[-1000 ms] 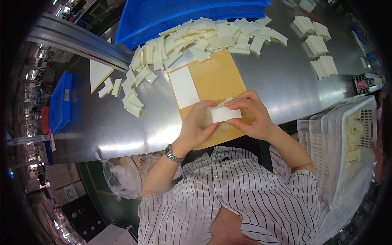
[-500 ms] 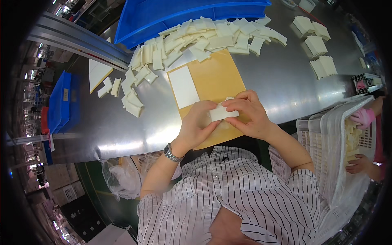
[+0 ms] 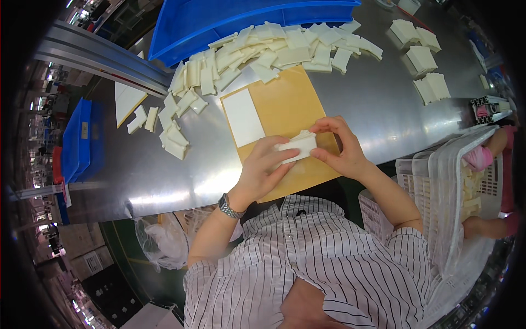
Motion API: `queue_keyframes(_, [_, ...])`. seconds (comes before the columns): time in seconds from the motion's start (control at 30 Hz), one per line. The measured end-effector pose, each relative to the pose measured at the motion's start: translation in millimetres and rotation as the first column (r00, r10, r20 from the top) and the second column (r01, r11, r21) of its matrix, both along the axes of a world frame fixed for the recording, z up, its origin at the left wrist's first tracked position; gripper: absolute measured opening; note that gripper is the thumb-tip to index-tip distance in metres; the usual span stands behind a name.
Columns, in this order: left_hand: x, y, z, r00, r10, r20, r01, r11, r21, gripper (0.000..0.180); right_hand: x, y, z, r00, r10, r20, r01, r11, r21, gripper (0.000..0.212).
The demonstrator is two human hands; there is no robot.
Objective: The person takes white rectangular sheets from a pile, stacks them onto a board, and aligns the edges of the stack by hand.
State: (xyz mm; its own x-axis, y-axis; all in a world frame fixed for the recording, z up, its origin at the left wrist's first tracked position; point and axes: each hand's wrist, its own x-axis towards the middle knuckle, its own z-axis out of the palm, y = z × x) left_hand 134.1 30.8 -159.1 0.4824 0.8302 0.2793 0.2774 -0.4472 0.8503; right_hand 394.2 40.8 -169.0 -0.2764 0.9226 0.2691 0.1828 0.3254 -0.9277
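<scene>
A small white plastic part (image 3: 298, 149) with a raised, ridged far edge is held above a tan sheet (image 3: 290, 104). My left hand (image 3: 264, 167) grips its left end, fingers across the near face and thumb below. At its right end, my right hand (image 3: 345, 151) pinches it between thumb and forefinger. A white rectangular sheet (image 3: 244, 117) lies on the left part of the tan sheet. Just beyond is a large heap of similar cream-white plastic parts (image 3: 293, 55), some overlapping the tan sheet's far edge.
A blue tray (image 3: 235, 37) stands behind the heap on the metal table (image 3: 378, 109). Stacked parts (image 3: 432, 88) stand at the far right. Beside the table's right end are white plastic crates (image 3: 433, 203), with a co-worker's hand (image 3: 479, 158) in a pink glove. A metal post (image 3: 104, 61) rises at left.
My right fingers have shifted from the part's near face to its right end. The part now shows more of its ridged edge. The co-worker's hands at the crate have moved.
</scene>
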Motion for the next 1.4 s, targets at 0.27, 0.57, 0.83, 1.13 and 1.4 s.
queue_keyframes(0.27, [-2.7,-1.5,-5.3,0.999,-0.010,0.037,0.013,0.997,-0.081,0.027,8.4,63.3,21.5,0.926,0.322,0.196,-0.298,0.944,-0.142,0.028])
queue_keyframes(0.57, [-3.4,-1.2,-14.5,0.990,-0.035,0.138,0.058,0.984,-0.170,0.025,-116.1,143.9,13.2,0.699,0.345,0.626,-0.664,0.637,0.391,0.027])
queue_keyframes(0.83, [-5.9,5.0,-7.5,0.998,0.016,0.063,-0.013,0.999,-0.051,0.026,-107.8,147.9,67.1,0.946,0.020,-0.324,-0.130,0.938,-0.321,0.026])
queue_keyframes(1.13, [-39.6,65.0,9.0,0.856,0.518,-0.001,-0.476,0.787,0.393,0.044,25.5,61.1,34.2,0.714,-0.264,-0.649,-0.004,0.925,-0.381,0.025])
queue_keyframes(1.4, [-95.5,166.9,-7.8,0.359,0.797,-0.485,-0.624,0.592,0.510,0.040,29.9,20.0,8.4,0.618,-0.358,-0.701,-0.064,0.865,-0.498,0.010])
